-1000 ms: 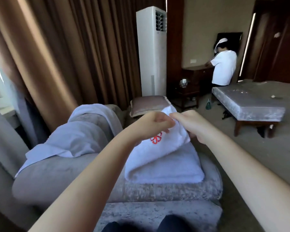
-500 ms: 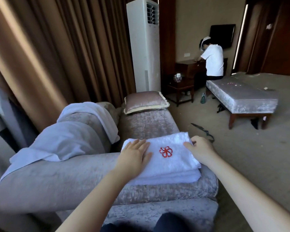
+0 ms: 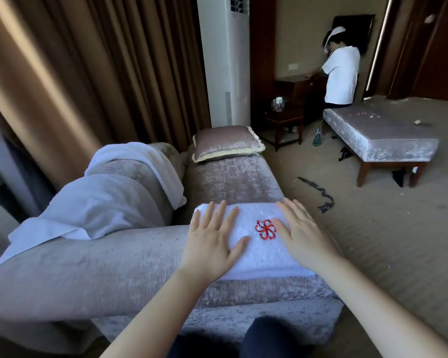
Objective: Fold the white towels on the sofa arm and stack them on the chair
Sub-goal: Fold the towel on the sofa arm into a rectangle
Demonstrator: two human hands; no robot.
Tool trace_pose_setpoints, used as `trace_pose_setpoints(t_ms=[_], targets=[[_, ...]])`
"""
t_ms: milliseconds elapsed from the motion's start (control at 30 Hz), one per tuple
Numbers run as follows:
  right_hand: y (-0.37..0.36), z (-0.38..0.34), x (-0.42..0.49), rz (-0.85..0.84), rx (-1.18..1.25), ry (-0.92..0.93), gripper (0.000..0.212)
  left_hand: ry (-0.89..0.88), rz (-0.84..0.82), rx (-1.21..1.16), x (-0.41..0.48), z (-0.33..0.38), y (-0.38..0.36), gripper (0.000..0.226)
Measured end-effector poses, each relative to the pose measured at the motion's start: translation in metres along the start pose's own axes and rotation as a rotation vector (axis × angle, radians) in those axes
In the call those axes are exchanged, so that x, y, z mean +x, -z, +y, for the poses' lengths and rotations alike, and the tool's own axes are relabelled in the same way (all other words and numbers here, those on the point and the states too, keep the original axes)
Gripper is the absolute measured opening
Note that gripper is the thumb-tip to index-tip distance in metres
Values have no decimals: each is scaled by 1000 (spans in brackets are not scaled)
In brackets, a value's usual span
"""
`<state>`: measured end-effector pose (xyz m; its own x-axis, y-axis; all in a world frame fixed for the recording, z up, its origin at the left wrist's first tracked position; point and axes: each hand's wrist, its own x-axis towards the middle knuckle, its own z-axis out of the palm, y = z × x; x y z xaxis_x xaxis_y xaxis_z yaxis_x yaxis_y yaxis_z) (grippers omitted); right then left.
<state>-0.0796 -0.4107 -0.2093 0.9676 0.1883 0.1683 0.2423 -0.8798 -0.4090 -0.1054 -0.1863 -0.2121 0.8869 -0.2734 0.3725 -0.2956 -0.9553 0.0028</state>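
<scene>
Towel (image 3: 259,251) folded flat on sofa arm (image 3: 109,270).
Left hand (image 3: 212,241) and right hand (image 3: 304,236) press it, fingers spread wide; draped towels (image 3: 101,202) await folding, stacking.

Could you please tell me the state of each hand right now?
Left hand: open, flat on the folded white terry towel with the red embroidered emblem.
Right hand: open, flat on the same towel.

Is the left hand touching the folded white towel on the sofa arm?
Touching. The head view shows the left hand lying flat, fingers spread, on top of the folded white towel.
</scene>
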Motion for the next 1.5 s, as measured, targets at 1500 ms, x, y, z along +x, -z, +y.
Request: trace_pose_setpoints(t_ms=[1500], targets=[[42, 34, 42, 16, 722, -317, 53, 369, -189, -420, 67, -43, 50, 32]])
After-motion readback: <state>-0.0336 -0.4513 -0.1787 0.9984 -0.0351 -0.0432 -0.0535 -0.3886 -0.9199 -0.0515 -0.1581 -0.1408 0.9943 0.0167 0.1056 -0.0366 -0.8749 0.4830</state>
